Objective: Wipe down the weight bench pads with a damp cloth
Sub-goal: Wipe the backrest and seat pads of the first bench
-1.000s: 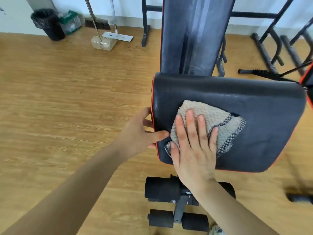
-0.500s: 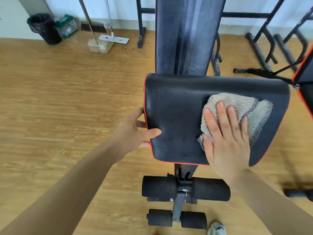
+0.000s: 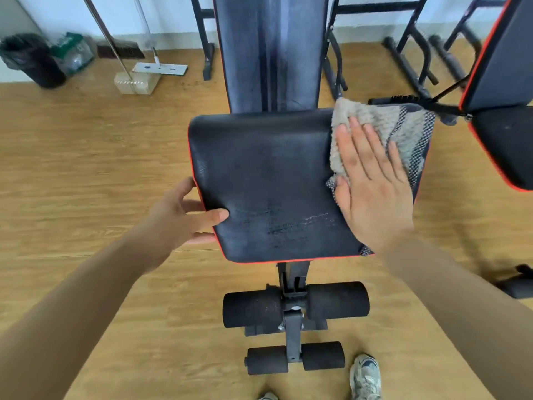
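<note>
Black seat pad [image 3: 268, 180] w/ red trim, centre of view. Beige cloth [image 3: 380, 131] lies on its far right corner. R hand [image 3: 372, 186] presses cloth, fingers straight. L hand [image 3: 184, 215] grips pad's left edge, thumb on top.

Right hand [image 3: 375, 186] is flat, fingers straight, pressing a beige knobbly cloth with a black-and-white mesh edge [image 3: 383, 125] onto the far right corner of the black red-trimmed seat pad [image 3: 268, 180]. Left hand [image 3: 184, 215] grips the pad's left edge, thumb on top. Damp streaks show near the front. Black foam rollers [image 3: 251, 310] sit below on the wooden floor [image 3: 86, 168].
</note>
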